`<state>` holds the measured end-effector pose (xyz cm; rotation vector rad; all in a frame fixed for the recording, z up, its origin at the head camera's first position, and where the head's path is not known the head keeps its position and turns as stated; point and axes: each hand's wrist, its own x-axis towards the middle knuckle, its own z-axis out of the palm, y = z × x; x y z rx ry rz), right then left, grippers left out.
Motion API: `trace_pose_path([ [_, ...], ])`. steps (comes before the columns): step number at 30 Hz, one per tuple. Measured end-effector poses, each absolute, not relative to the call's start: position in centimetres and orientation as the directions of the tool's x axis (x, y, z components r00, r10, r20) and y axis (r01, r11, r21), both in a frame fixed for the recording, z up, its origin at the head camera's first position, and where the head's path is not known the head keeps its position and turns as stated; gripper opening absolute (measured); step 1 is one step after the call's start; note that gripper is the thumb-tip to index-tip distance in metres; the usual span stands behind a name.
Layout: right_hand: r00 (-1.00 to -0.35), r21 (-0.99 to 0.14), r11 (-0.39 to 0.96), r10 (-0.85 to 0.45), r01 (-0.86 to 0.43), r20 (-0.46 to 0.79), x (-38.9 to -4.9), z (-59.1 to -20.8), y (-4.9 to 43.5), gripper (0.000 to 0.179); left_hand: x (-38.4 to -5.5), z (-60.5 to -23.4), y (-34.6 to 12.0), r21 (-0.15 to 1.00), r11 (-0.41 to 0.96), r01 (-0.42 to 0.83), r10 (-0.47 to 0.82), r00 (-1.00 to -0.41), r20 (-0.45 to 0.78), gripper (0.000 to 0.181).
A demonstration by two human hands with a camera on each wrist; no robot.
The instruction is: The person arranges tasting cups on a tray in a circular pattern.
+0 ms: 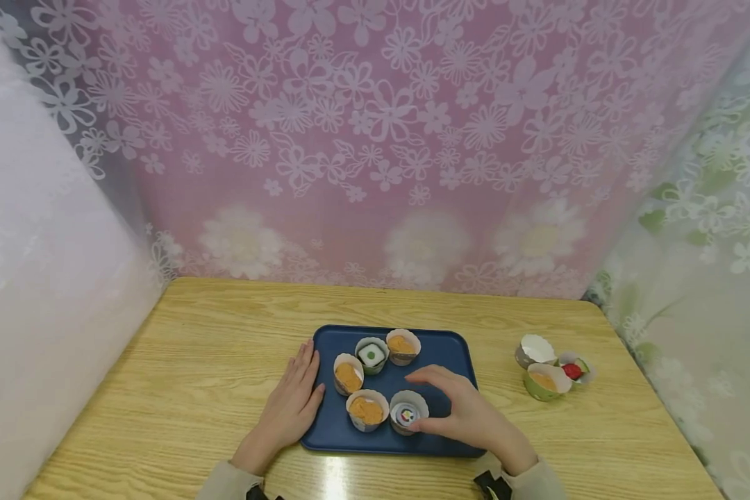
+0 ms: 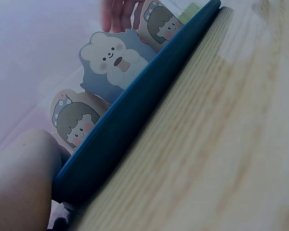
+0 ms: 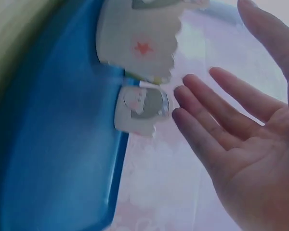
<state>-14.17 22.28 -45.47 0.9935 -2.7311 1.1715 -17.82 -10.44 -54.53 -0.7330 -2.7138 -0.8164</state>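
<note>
A dark blue tray (image 1: pixel 325 441) holds several paper baking cups. Three contain something orange: the far cup (image 1: pixel 403 346), the left cup (image 1: pixel 348 376) and the front cup (image 1: pixel 367 410). Another cup (image 1: pixel 371 355) has a white square piece with a green dot. The front right cup (image 1: pixel 409 412) holds a round piece with a colourful pattern. My left hand (image 1: pixel 292 403) lies with extended fingers along the tray's left edge. Over the tray's right half, my right hand (image 1: pixel 465 410) spreads thumb and fingers apart, thumb by the front right cup's rim; whether it touches is unclear.
Right of the tray on the wooden table (image 1: pixel 600 444) stand three more cups: a white-lined cup (image 1: pixel 535 350), a green cup (image 1: pixel 544 384) with orange filling, and a cup with a red and green piece (image 1: pixel 573 369). A floral curtain (image 1: pixel 375 173) hangs behind the table.
</note>
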Motion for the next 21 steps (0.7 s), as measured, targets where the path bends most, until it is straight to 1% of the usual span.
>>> trace_pose_path([
  [5, -0.79, -0.635, 0.492, -0.502, -0.595, 0.351, -14.7, -45.3, 23.6, 0.053, -17.7, -54.4, -10.3, 0.453, 0.72, 0.525, 0.392, -0.847, 0.359, 0.059],
  [7, -0.775, -0.627, 0.469, -0.482, -0.622, 0.409, -15.0, -45.3, 24.2, 0.054, -17.7, -54.4, -10.3, 0.452, 0.72, 0.526, 0.393, -0.847, 0.359, 0.059],
  [12, -0.757, -0.612, 0.444, -0.381, -0.654, 0.531, -15.6, -45.2, 26.1, 0.059, -17.7, -54.4, -10.4, 0.454, 0.721, 0.523, 0.4, -0.849, 0.344, 0.059],
  [14, -0.759, -0.619, 0.442, -0.334, -0.65, 0.559, -15.8, -45.1, 27.1, 0.059, -17.7, -54.4, -10.4, 0.457, 0.722, 0.52, 0.399, -0.852, 0.339, 0.059],
  [19, -0.726, -0.6, 0.431, -0.236, -0.674, 0.646, -16.3, -44.8, 29.9, 0.062, -17.7, -54.3, -10.4, 0.464, 0.722, 0.513, 0.395, -0.857, 0.332, 0.06],
  [21, -0.733, -0.612, 0.44, -0.186, -0.657, 0.654, -16.3, -44.6, 31.0, 0.061, -17.7, -54.4, -10.4, 0.463, 0.722, 0.514, 0.397, -0.856, 0.332, 0.06],
])
